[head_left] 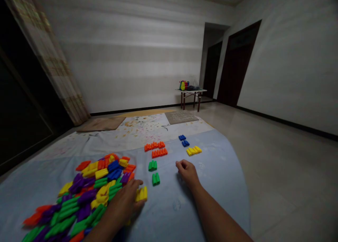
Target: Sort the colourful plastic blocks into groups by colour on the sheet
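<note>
Seen from the head camera, a left hand [128, 197] grips a yellow piece [143, 193] between thumb and fingers, at the right edge of a mixed heap [88, 196] on pale blue cloth [169, 217]. A slack pinch could let the piece slip; the low left forearm, over the heap, might drag loose pieces along. The right hand [188, 172], curled narrow with nothing visible inside, sits right of two green pieces [156, 179]; a leftward sweep could scatter them, and rumpled cloth could tilt them.
</note>
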`<act>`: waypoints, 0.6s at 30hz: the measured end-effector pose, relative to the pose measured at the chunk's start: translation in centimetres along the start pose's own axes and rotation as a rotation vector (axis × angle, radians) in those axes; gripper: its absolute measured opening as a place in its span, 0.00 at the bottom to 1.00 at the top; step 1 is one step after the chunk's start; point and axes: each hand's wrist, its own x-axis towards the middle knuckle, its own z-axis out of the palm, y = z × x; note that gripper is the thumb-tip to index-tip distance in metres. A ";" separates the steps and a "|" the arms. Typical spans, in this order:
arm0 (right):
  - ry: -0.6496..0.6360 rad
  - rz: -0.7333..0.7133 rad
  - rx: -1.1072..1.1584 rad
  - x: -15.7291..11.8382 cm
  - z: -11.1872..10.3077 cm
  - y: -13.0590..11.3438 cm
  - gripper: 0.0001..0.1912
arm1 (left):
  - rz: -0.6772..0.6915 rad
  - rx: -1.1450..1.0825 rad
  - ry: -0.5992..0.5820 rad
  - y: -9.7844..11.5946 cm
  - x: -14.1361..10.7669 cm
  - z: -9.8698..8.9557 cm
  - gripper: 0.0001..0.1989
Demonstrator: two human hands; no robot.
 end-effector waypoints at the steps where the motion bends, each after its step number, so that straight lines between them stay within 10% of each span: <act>1: 0.006 0.003 0.002 0.0 0.0 0.0 0.20 | 0.020 -0.003 -0.010 -0.4 0.3 0.1 0.24; 8: -0.003 0.008 0.011 0.0 -0.2 -0.4 0.19 | 0.051 -0.036 -0.004 -1.1 1.1 0.1 0.22; 18: 0.005 0.029 0.070 0.0 -0.3 -0.7 0.21 | 0.161 -0.162 0.092 4.2 1.5 1.6 0.19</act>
